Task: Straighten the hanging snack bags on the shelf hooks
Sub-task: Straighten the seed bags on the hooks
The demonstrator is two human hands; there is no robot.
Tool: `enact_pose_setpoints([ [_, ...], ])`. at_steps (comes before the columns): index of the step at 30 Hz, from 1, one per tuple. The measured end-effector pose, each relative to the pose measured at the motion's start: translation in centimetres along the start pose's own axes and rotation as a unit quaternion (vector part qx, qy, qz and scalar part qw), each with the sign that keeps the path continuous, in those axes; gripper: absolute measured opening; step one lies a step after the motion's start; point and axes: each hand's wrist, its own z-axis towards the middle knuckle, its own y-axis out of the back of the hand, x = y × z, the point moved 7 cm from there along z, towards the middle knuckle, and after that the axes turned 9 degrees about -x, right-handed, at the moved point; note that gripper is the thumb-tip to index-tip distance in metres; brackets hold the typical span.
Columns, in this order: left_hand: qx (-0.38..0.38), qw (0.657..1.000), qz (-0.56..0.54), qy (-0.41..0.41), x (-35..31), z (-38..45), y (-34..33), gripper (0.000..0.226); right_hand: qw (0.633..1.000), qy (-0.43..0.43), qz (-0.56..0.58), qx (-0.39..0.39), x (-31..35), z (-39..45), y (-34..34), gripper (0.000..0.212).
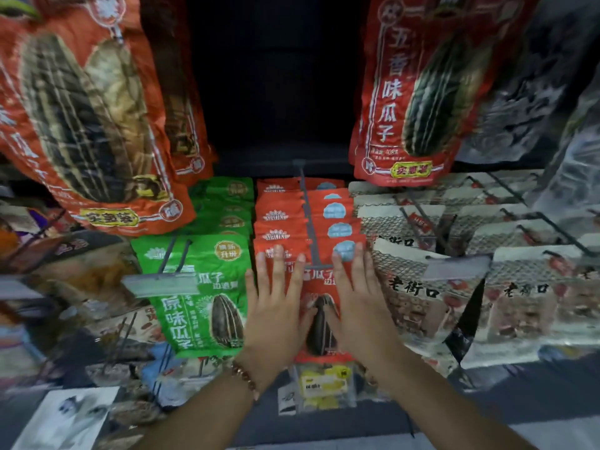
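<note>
A row of small red sunflower-seed bags point(319, 289) hangs on a grey hook point(308, 222) in the middle of the shelf, one behind another. My left hand point(276, 306) lies flat on the left side of the front red bag, fingers straight and spread. My right hand point(360, 303) presses flat on its right side, fingertips up near the blue badge. A beaded bracelet circles my left wrist. Between my hands the seed picture on the bag shows.
Green seed bags point(201, 297) hang just left, with a grey price strip point(162, 284) in front. White net-patterned bags point(431, 287) hang on the right. Large orange-red bags point(418, 92) point(81, 118) hang above on both sides, a dark gap between them. A yellow packet point(324, 384) hangs below.
</note>
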Motion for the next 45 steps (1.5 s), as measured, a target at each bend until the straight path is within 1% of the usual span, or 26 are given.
enact_pose_setpoints([
  [3,0.024,0.999,0.01,0.037,0.0,1.8,-1.0,0.097,0.999,-0.011,0.027,0.016,-0.4,2.5,-0.9,0.092],
  [5,0.022,0.999,-0.008,0.042,-0.1,1.8,-1.0,0.098,0.997,-0.011,0.071,0.002,-0.5,2.9,-0.7,0.088],
  [7,0.003,0.998,-0.042,0.05,0.1,0.9,0.0,0.092,0.988,-0.022,0.15,-0.041,-0.9,2.2,0.1,0.08],
  [9,-0.002,0.989,-0.099,0.113,1.0,-0.6,1.1,0.091,0.957,-0.076,0.261,-0.105,-1.8,1.1,0.8,0.073],
  [10,-0.007,0.974,-0.146,0.172,1.7,-1.5,1.4,0.093,0.931,-0.114,0.322,-0.128,-2.6,0.5,0.5,0.071],
  [11,-0.007,0.949,-0.21,0.235,2.4,-2.4,1.4,0.095,0.902,-0.158,0.379,-0.136,-3.5,0.0,0.0,0.069],
  [13,0.004,0.867,-0.379,0.324,2.8,-3.2,0.7,0.085,0.847,-0.236,0.461,-0.124,-5.0,-0.5,-1.9,0.06],
  [14,0.012,0.821,-0.45,0.35,3.0,-3.6,-0.2,0.073,0.835,-0.258,0.473,-0.11,-5.5,-0.6,-2.8,0.055],
  [15,0.024,0.791,-0.488,0.369,2.9,-3.6,-0.9,0.063,0.838,-0.267,0.466,-0.096,-5.6,-0.8,-3.5,0.054],
  [16,0.028,0.775,-0.503,0.381,2.8,-3.4,-1.4,0.06,0.838,-0.265,0.47,-0.084,-5.4,-0.9,-4.1,0.054],
  [17,0.032,0.772,-0.503,0.388,2.6,-3.0,-1.8,0.062,0.836,-0.262,0.476,-0.073,-4.9,-0.9,-4.5,0.053],
  [20,0.033,0.759,-0.513,0.4,1.9,-2.0,-2.6,0.068,0.782,-0.307,0.541,-0.043,-3.3,-0.5,-5.9,0.052],
  [21,0.027,0.759,-0.512,0.4,2.0,-1.9,-2.8,0.067,0.773,-0.328,0.541,-0.046,-3.2,-0.4,-6.0,0.051],
  [23,0.024,0.766,-0.503,0.4,2.4,-2.1,-2.9,0.064,0.776,-0.351,0.522,-0.05,-3.4,-0.3,-5.9,0.047],
  [26,0.053,0.775,-0.497,0.387,3.0,-3.1,-3.1,0.056,0.808,-0.336,0.482,-0.039,-3.5,-0.9,-5.5,0.038],
  [27,0.066,0.776,-0.497,0.382,3.1,-3.3,-3.2,0.053,0.81,-0.333,0.481,-0.035,-3.4,-1.2,-5.5,0.035],
  [29,0.086,0.778,-0.499,0.372,3.1,-3.0,-2.8,0.051,0.796,-0.348,0.493,-0.036,-3.2,-1.3,-5.5,0.032],
  [31,0.115,0.769,-0.513,0.363,3.2,-2.7,-2.1,0.05,0.768,-0.384,0.511,-0.042,-3.6,-1.4,-5.5,0.034],
  [32,0.137,0.756,-0.525,0.365,3.2,-2.9,-1.6,0.048,0.749,-0.406,0.523,-0.045,-3.8,-1.6,-5.5,0.034],
  [33,0.16,0.743,-0.538,0.364,3.2,-3.1,-0.9,0.045,0.722,-0.426,0.543,-0.052,-4.0,-2.0,-5.6,0.034],
  [36,0.221,0.707,-0.571,0.353,3.7,-4.3,0.6,0.041,0.608,-0.495,0.617,-0.071,-4.4,-3.7,-6.0,0.04],
  [38,0.253,0.706,-0.569,0.337,4.4,-4.7,1.1,0.043,0.571,-0.518,0.631,-0.084,-4.3,-4.5,-5.8,0.033],
  [40,0.27,0.741,-0.541,0.291,4.9,-4.9,1.6,0.048,0.577,-0.53,0.613,-0.104,-4.2,-5.2,-5.4,0.023],
  [41,0.277,0.763,-0.521,0.263,5.0,-5.0,2.0,0.053,0.601,-0.533,0.583,-0.119,-4.3,-5.5,-5.2,0.02],
  [43,0.286,0.811,-0.463,0.215,5.5,-5.3,2.9,0.063,0.67,-0.525,0.499,-0.162,-4.4,-6.0,-4.2,0.014],
  [45,0.29,0.856,-0.391,0.176,6.2,-5.7,3.0,0.074,0.751,-0.474,0.421,-0.184,-3.8,-5.8,-2.6,0.011],
])
